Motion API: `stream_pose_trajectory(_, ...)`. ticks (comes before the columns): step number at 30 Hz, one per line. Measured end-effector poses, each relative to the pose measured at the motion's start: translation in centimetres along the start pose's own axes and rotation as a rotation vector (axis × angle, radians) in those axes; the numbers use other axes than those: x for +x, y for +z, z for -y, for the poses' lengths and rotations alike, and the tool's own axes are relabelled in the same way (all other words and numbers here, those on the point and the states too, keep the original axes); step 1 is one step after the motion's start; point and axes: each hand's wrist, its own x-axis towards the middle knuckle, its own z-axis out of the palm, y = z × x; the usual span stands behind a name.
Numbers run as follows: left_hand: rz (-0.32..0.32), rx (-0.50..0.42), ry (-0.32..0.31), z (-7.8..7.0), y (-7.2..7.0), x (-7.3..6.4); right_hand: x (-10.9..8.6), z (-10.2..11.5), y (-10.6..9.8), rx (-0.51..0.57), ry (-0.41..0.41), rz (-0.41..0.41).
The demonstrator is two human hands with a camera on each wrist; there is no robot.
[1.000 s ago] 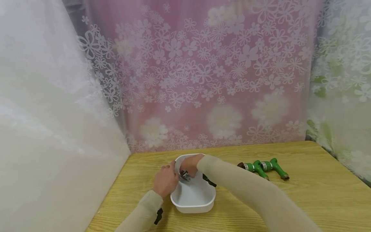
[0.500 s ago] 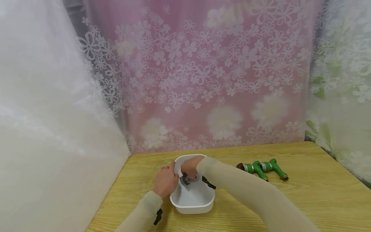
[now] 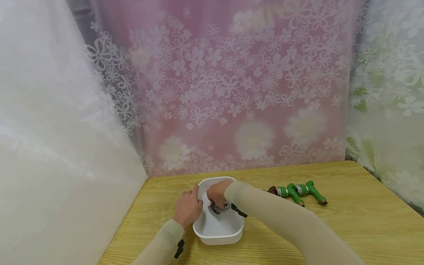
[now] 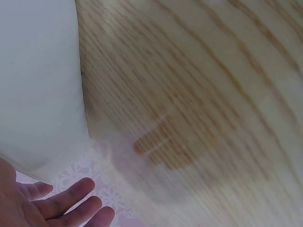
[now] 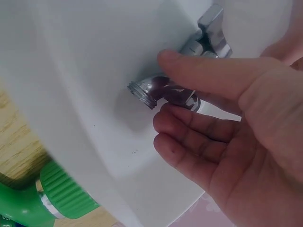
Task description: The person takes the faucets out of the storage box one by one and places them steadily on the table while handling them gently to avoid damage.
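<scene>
A chrome tap (image 3: 214, 209) with a threaded outlet is low inside a white basin (image 3: 220, 239). My right hand (image 3: 218, 193) reaches in over the far right side and holds the tap. In the right wrist view the thumb crosses the tap (image 5: 147, 90) on one side, and curled fingers lie along the other, hiding its middle. On the basin's left rim rests my left hand (image 3: 188, 209), fingers pointing away from me. The left wrist view shows those fingers (image 4: 75, 196) loosely extended beside the outer wall.
Two green angled fittings (image 3: 291, 193) with ribbed collars and brownish ends lie on the wooden table (image 3: 357, 206) right of the basin. Behind the table hangs a pink flowered curtain (image 3: 245, 110), and a white sheet (image 3: 66, 147) closes off the left side.
My right hand has shifted the tap slightly towards me inside the basin and turned it a little. My left hand has stayed on the rim. The head view has swung slightly.
</scene>
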Motion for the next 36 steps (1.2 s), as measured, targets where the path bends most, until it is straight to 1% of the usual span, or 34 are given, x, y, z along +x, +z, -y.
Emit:
stream_pose_trajectory(4, 0.003, -0.008, -0.001, 0.0, 0.1, 0.0, -0.3, 0.1, 0.1, -0.003, 0.005, -0.009)
stream_pose_trajectory(10, -0.005, -0.010, 0.002, 0.0, 0.2, 0.1, -0.3, 0.1, 0.4, -0.050, -0.002, -0.049)
stream_pose_trajectory(16, -0.003, 0.000, -0.001, 0.0, 0.2, 0.2, -0.2, -0.2, 0.7, -0.050, 0.013, -0.048)
stream_pose_trajectory(18, -0.001, 0.000, -0.001, 0.0, 0.2, 0.1, -0.2, -0.4, 0.6, -0.049, 0.007, -0.052)
stream_pose_trajectory(23, -0.003, -0.010, 0.009, 0.0, 0.1, 0.0, -0.3, -0.8, 0.4, -0.022, -0.030, -0.064)
stream_pose_trajectory(25, -0.009, -0.012, 0.013, 0.0, 0.1, 0.0, -0.7, -0.9, 0.1, -0.003, -0.039, -0.065)
stream_pose_trajectory(30, -0.022, -0.005, 0.017, -0.1, 0.1, 0.0, -2.1, -1.2, -1.0, 0.063, -0.049, -0.035)
stream_pose_trajectory(34, -0.021, 0.008, 0.006, -0.2, 0.1, -0.1, -3.1, -1.9, -1.4, 0.116, -0.075, -0.015)
stream_pose_trajectory(36, -0.022, 0.016, 0.000, -0.2, 0.2, -0.1, -3.6, -2.3, -1.5, 0.124, -0.094, -0.014)
